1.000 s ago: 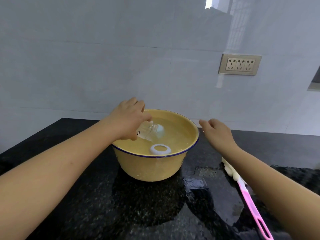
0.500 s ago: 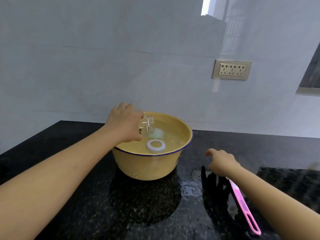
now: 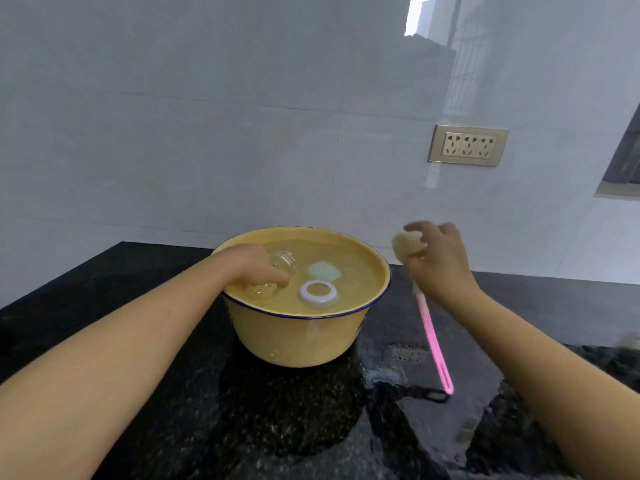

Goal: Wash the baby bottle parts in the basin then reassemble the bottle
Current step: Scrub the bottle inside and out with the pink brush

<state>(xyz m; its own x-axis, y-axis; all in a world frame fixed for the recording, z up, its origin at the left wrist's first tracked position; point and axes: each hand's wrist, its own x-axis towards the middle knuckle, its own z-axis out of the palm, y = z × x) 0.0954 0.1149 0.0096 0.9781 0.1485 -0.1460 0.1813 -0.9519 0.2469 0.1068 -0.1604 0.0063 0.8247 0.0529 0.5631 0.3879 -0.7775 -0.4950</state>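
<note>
Head view recorded a black speckled counter (image 3: 104, 341) set against a pale tiled wall (image 3: 173, 133). From the left edge, the left forearm reached across the counter to a yellow basin (image 3: 298, 341) with a dark blue rim, standing near the back edge at about mid-width. The basin was filled with water almost to the rim. The left hand (image 3: 249, 268) was at the basin's left side, fingers curled around a clear bottle (image 3: 282, 263) lying tilted at the water surface, its threaded neck pointing up and to the right; the lower body of the bottle sat under the hand and partly under water. Just right of the bottle neck, a pale, blurred part (image 3: 323, 270) lay submerged; its kind could not be told. In front of it, a white ring (image 3: 318, 294) floated near the basin's front rim, apart from the hand. To the right of the basin, the right hand (image 3: 438, 265) was raised above the counter, closed around the upper part of a brush (image 3: 433, 337). The cream sponge head showed at the fingers, and the pink looped handle hung down toward the counter. The counter below the brush was wet. A three-gang socket (image 3: 468, 145) sat on the wall at the right.
</note>
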